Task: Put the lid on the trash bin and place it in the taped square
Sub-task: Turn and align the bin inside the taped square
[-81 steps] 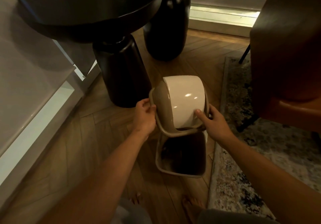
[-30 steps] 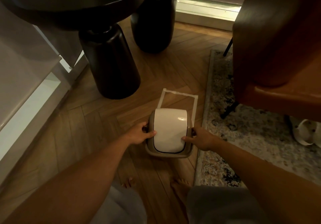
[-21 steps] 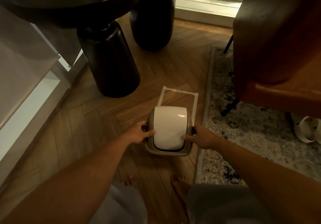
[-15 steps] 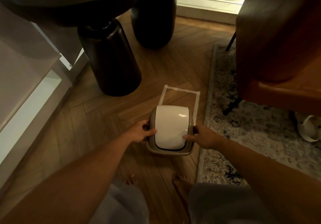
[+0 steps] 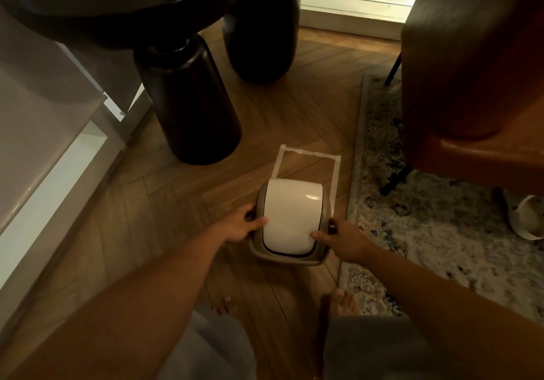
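Note:
The beige trash bin (image 5: 290, 256) stands on the wooden floor with its cream swing lid (image 5: 290, 217) seated on top. My left hand (image 5: 240, 226) grips the bin's left side, thumb on the lid edge. My right hand (image 5: 343, 239) grips the right side. A square of white tape (image 5: 335, 173) is marked on the floor just beyond the bin. The bin's far end overlaps the near part of the square; the near tape line is hidden under it.
A dark round table pedestal (image 5: 188, 102) stands to the far left of the square, a black vase (image 5: 259, 32) behind it. A patterned rug (image 5: 435, 217) borders the square on the right, with a brown chair (image 5: 477, 79) on it. My bare feet (image 5: 343, 303) are near the bin.
The lid, held tilted above the open bin 2.7 s ago, now sits on the bin. Over the last second the bin has crept slightly forward toward the taped square, both hands still on it.

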A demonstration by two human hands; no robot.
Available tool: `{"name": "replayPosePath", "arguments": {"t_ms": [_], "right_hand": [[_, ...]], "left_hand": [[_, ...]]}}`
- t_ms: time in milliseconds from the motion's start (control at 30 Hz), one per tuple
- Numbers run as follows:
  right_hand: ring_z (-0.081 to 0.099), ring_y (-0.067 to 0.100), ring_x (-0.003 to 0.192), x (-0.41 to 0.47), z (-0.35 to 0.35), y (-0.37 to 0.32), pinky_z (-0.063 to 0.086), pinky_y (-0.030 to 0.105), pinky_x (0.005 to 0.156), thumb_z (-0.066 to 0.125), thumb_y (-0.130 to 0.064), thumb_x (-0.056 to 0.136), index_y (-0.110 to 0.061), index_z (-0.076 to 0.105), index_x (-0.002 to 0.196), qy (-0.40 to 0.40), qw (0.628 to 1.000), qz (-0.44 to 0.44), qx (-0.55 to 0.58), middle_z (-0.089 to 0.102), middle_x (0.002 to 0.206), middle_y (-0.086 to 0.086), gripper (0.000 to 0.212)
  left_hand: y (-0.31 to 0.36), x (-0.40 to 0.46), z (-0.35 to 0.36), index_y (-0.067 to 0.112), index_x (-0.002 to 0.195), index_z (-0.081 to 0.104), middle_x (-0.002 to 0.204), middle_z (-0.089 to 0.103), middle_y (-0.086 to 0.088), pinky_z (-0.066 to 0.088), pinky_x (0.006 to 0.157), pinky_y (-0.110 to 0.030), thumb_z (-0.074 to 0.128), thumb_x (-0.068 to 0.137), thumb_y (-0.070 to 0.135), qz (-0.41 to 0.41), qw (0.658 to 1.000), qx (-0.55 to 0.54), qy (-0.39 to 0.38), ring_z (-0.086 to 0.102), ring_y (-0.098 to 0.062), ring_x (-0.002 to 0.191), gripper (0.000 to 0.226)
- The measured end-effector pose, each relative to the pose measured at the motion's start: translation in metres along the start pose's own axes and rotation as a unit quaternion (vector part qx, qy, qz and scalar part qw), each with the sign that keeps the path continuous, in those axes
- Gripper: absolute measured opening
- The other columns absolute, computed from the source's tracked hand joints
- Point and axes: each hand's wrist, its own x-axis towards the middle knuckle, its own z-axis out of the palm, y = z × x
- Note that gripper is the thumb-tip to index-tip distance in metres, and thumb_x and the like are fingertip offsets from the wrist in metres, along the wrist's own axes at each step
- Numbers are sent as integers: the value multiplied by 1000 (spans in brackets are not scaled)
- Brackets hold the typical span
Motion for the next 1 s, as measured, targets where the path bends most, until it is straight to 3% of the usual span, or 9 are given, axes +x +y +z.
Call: {"name": "replayPosePath", "arguments": {"t_ms": [100, 167, 300, 400, 500, 600, 700, 800, 1000], "right_hand": [[67, 23, 114, -3, 2, 4, 58, 28, 87, 78, -35, 90, -8, 53, 141, 0, 999, 30, 40, 65, 133, 9, 63], [75, 24, 102, -7, 1, 10, 61, 34, 78, 75, -52, 88, -10, 60, 119, -17, 997, 73, 10, 71, 119, 10, 53], [79, 19, 84, -9, 2, 18, 64, 35, 76, 67, -68, 84, -10, 69, 100, -11, 997, 76, 0, 77, 97, 7, 60], [78, 19, 82, -9, 3, 13, 54, 24, 58, 65, -67, 86, -9, 69, 90, -2, 997, 75, 1, 76, 89, 7, 59], [77, 21, 81, -15, 6, 8, 56, 24, 59, 65, -62, 91, -11, 65, 85, 5, 998, 69, 7, 74, 88, 9, 52], [76, 28, 92, -20, 13, 10, 63, 40, 83, 67, -58, 91, -15, 59, 93, 25, 998, 60, 13, 73, 98, 14, 44], [74, 28, 95, -26, 20, 11, 62, 44, 89, 69, -57, 91, -16, 53, 107, 32, 997, 57, 27, 70, 100, 10, 46], [72, 24, 97, -32, 28, 16, 61, 43, 89, 69, -59, 89, -16, 51, 117, 48, 996, 62, 30, 66, 98, 1, 54], [66, 16, 105, -47, 48, 37, 58, 28, 81, 75, -59, 84, -15, 46, 135, 75, 995, 38, 58, 62, 129, 5, 74]], "left_hand": [[4, -1, -1, 27, 158, 30, 160, 39, -5, 43, 113, -48, 72, 87, 49, 2, 1000, -5, -9, 40, -25, 144, 85], [7, 0, 2, 26, 159, 26, 161, 36, -4, 39, 115, -48, 66, 94, 41, 4, 1000, 10, -9, 38, -25, 146, 78], [8, -3, 7, 27, 160, 22, 163, 34, -6, 38, 116, -50, 62, 95, 44, 4, 1000, 17, -10, 37, -26, 147, 78], [7, -5, 9, 27, 160, 23, 162, 35, -8, 39, 116, -52, 60, 93, 52, -3, 1000, 26, 6, 38, -29, 146, 80], [6, -8, 16, 23, 159, 26, 161, 36, -7, 37, 117, -47, 57, 96, 52, -1, 1000, 12, 26, 39, -29, 145, 76], [7, -13, 24, 18, 158, 29, 159, 40, -8, 36, 114, -41, 55, 98, 50, 6, 999, -4, 44, 41, -29, 143, 73], [5, -16, 29, 19, 156, 34, 155, 46, -8, 39, 114, -41, 58, 95, 53, 8, 999, -11, 51, 46, -28, 139, 73], [1, -21, 33, 17, 154, 37, 153, 48, -7, 40, 111, -38, 60, 94, 53, 3, 999, -11, 46, 48, -27, 138, 74], [-12, -32, 42, 21, 156, 32, 156, 44, -6, 39, 115, -45, 59, 88, 65, -10, 999, 6, 33, 45, -27, 140, 86]]}}
